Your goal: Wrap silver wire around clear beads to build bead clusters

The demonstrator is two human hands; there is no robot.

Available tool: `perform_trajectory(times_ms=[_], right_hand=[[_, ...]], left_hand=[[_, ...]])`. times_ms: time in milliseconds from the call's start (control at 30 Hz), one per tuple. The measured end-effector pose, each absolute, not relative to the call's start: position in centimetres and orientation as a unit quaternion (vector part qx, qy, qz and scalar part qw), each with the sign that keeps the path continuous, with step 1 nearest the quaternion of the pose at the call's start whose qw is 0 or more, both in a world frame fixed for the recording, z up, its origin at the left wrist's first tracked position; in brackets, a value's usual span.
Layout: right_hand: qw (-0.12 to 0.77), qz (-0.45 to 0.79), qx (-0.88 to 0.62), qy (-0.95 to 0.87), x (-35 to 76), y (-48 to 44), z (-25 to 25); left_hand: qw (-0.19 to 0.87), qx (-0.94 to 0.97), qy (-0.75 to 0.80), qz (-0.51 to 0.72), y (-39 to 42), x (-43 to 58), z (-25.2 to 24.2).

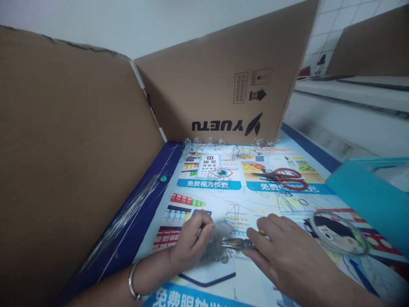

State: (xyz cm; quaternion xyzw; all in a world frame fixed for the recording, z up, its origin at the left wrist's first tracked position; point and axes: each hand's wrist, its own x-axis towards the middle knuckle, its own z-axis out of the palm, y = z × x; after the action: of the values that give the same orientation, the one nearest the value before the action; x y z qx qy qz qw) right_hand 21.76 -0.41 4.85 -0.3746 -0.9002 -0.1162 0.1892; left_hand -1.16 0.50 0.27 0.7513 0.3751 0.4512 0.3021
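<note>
My right hand [275, 245] is wrapped around a pair of pliers [237, 243], whose metal jaws point left toward my other hand. A bit of yellow shows on the handle between the fingers. My left hand [195, 238], with a silver bangle at its wrist, is closed in a pinch just left of the jaws; what it holds is too small to make out. Below the jaws lies a blurred tangle of thin wire [220, 254]. Loops of fine wire [233, 209] rest on the printed sheet beyond the hands.
Red-handled scissors [289, 178] lie at the back right, near a clear round ring [364, 243]. Straight wires [128, 211] lie along the left edge. Small wire pieces [211, 143] line the foot of the cardboard wall [204, 94]. A turquoise box [367, 192] stands right.
</note>
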Motion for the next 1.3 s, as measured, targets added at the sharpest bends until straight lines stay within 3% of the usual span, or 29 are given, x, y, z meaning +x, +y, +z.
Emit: perform_trajectory(times_ms=[433, 667, 833, 1167, 1300], right_hand=[[0.259, -0.142, -0.33, -0.897, 23.3, -1.3, 1.8], [0.224, -0.074, -0.338, -0.911, 22.8, -2.2, -0.1], [0.212, -0.051, -0.343, -0.913, 22.3, -2.2, 0.1], [0.331, -0.017, -0.336, -0.882, 21.1, -0.8, 1.7], [0.33, 0.038, -0.364, -0.87, 18.7, 0.9, 3.0]], left_hand=[[0.361, 0.706, 0.405, 0.455, 0.6, -1.2, 0.7], [0.376, 0.687, 0.42, 0.459, 0.7, -1.1, 0.8], [0.403, 0.67, 0.429, 0.453, 0.8, -1.1, 1.1], [0.409, 0.679, 0.408, 0.454, 1.0, -1.2, 0.8], [0.41, 0.676, 0.407, 0.458, 1.0, -1.2, 0.9]])
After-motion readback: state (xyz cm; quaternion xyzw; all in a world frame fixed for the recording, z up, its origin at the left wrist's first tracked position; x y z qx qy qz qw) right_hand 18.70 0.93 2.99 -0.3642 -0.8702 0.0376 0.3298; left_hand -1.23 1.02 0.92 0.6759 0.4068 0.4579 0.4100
